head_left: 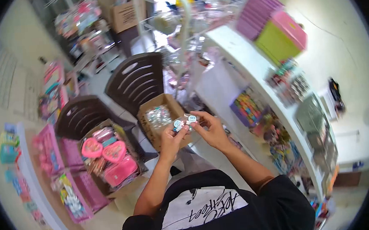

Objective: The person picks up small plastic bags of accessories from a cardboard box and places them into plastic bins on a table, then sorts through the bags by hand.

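My left hand pinches a small clear packet with a round white and teal label. Beside it, my right hand grips a similar small packet between thumb and fingers. The two packets are side by side and seem to touch; their contents are too small to make out. Just beyond my hands, an open cardboard box sits on a dark brown chair and holds many shiny small packets.
To the left, another cardboard box on a chair holds pink heart-shaped cases. Pink baskets stand beside it. A white shelf with goods runs along the right, bearing a green and pink bin. Hanging goods fill the back.
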Available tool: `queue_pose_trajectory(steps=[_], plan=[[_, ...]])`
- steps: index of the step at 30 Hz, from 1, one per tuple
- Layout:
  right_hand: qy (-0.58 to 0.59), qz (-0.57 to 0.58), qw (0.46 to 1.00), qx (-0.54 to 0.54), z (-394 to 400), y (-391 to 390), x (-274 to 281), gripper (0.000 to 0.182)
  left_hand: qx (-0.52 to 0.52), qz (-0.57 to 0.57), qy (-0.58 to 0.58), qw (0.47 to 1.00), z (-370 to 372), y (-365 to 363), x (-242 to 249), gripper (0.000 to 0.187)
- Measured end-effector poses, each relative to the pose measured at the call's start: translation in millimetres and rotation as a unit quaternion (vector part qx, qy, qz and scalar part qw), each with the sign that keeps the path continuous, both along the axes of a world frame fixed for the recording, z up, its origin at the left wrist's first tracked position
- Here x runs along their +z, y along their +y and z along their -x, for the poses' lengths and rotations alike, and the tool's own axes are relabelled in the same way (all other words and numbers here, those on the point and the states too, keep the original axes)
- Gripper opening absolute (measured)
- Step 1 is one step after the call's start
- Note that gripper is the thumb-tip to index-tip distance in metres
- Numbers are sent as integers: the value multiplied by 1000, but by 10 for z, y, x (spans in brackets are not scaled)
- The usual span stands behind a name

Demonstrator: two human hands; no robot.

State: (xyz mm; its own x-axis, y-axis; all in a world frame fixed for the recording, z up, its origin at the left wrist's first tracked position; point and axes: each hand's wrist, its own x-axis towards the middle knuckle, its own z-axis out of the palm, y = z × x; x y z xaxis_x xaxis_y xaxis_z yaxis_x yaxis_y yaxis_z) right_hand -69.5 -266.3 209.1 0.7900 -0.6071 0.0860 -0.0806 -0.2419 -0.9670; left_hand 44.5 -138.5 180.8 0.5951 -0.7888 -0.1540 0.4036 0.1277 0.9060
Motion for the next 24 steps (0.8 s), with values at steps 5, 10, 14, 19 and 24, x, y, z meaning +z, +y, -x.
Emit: queue_pose_trajectory(steps=[5,10,14,19,24], plan=[[-19,32,990,-137,891,-89,367,37,-179,24,55,982,503,-405,274,29],[-49,114,963,-238,1740,-85,610,36,-328,35,59,942,1060,-657,664,38],[-37,216,937,-271,2459,-54,915,40,-396,67,-98,911,1635,-924,926,33],[-59,286,899,-326,3380,-101,1176,34,-412,118,-166,888,2591,-1204,1335,27],[-95,330,856,-386,4514,-276,1623,30,-386,197,-274,858,3454,-1426,1506,25]])
